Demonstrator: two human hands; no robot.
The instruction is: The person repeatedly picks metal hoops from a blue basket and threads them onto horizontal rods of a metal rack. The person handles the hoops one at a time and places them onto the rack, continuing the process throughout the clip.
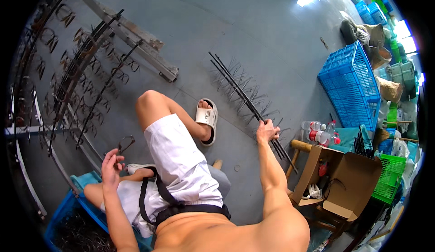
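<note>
My right hand is closed around a bundle of long thin black rods, held out over the floor at a slant. Many fine wire prongs stick out sideways along them. At the lower left, my left hand has its fingers curled on a dark eyeglass frame, whose rims show above the fingertips. Close by on the left stands a metal rack, where many similar frames hang from black rods. Below my left forearm, a blue basket contains a dark tangled heap of thin pieces.
An open cardboard box on a wooden stool stands at the right, with small items inside. Behind it are plastic bottles, a blue crate and a green basket. The rack's metal foot juts across the floor.
</note>
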